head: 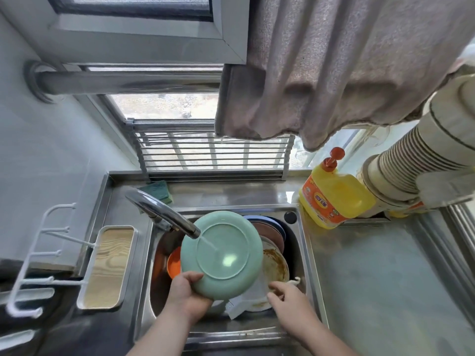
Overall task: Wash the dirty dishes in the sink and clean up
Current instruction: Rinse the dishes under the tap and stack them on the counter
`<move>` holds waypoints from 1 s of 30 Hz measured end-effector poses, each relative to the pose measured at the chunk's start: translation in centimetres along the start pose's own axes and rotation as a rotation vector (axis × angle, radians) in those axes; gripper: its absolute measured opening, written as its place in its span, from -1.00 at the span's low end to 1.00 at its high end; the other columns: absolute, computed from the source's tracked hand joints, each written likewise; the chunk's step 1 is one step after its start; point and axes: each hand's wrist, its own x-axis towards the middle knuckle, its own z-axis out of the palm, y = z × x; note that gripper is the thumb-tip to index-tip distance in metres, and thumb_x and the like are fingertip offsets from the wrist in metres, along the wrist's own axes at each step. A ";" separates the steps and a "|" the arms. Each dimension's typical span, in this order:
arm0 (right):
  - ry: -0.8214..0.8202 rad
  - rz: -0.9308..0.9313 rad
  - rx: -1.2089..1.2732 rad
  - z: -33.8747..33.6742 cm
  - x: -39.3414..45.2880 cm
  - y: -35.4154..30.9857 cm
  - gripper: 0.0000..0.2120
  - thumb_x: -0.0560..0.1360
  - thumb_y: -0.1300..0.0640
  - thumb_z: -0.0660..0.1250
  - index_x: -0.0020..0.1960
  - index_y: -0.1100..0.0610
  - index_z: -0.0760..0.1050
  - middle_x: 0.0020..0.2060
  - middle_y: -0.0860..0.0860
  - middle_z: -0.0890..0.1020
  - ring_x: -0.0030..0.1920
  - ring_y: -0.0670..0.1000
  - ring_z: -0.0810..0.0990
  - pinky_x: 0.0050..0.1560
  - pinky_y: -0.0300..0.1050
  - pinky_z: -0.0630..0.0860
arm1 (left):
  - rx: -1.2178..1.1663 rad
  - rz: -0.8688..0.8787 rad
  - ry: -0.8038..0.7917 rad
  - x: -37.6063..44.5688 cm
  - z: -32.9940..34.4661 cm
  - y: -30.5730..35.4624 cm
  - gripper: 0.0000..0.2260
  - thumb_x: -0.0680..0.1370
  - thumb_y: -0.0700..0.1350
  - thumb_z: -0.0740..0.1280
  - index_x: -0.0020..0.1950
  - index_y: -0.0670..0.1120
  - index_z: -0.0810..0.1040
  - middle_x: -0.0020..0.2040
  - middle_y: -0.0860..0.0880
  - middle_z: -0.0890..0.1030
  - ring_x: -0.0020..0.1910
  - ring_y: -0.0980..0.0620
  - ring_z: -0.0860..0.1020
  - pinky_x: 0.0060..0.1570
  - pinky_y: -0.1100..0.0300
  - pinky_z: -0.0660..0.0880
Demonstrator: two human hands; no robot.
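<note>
The left hand (186, 291) grips the near rim of a pale green plate (221, 253), thumb over the edge, holding it tilted with its underside facing up over the sink (304, 255). A thin stream from the faucet (164, 211), up and to the left of that hand, lands on the plate's base ring.

The right hand (288, 299) reaches down to the right of the plate, fingers loosely curled on a white cloth or sponge (246, 301) draped over a stained dish (275, 263); whether it actually pinches the cloth cannot be told.

Handling: the plate looks rigid and fairly light, probably melamine or glazed ware, and it is wet and likely slick. A one-handed rim hold is therefore the weak point. A firmer hold would place the fingers under the rim opposite the thumb, or add the second hand on the far edge.

Beyond the left hand, an orange bowl (174, 263) and stacked dark plates (272, 232) lie partly hidden beneath the green plate, so their number and soiling cannot be judged. The plate's upper face is turned away. A yellow detergent bottle (331, 191) stands on the counter (385, 278), well beyond the right hand.
</note>
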 end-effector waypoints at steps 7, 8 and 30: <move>-0.200 0.146 0.729 0.0 0.1 -4.6 -0.69 0.71 0.18 0.21 0.39 -0.07 0.51 0.19 -0.02 0.65 -0.02 0.02 0.60 -0.11 -0.13 0.53 | -0.018 -0.041 -0.035 -0.1 -1.9 0.5 -0.46 0.31 -0.33 0.07 0.24 -0.22 0.58 0.01 -0.36 0.71 0.15 -0.40 0.55 0.06 -0.36 0.43; -0.217 0.155 0.775 0.4 0.1 -5.0 -0.69 0.71 0.19 0.20 0.35 -0.07 0.55 0.14 -0.01 0.69 -0.07 0.03 0.62 -0.15 -0.11 0.52 | -0.032 -0.043 -0.037 -0.2 -2.2 0.6 -0.49 0.33 -0.32 0.07 0.20 -0.22 0.58 -0.04 -0.36 0.71 0.12 -0.39 0.55 0.03 -0.36 0.42; -0.288 0.218 1.398 1.0 -0.5 -13.4 -0.87 0.64 0.26 0.36 0.16 0.18 0.61 -0.02 0.19 0.74 -0.15 0.12 0.66 -0.07 -0.01 0.61 | -0.278 -0.021 -0.307 0.0 -5.5 5.0 0.03 -0.20 -0.46 0.74 0.28 -0.35 0.58 0.07 -0.33 0.70 -0.14 -0.27 0.74 -0.33 -0.03 0.70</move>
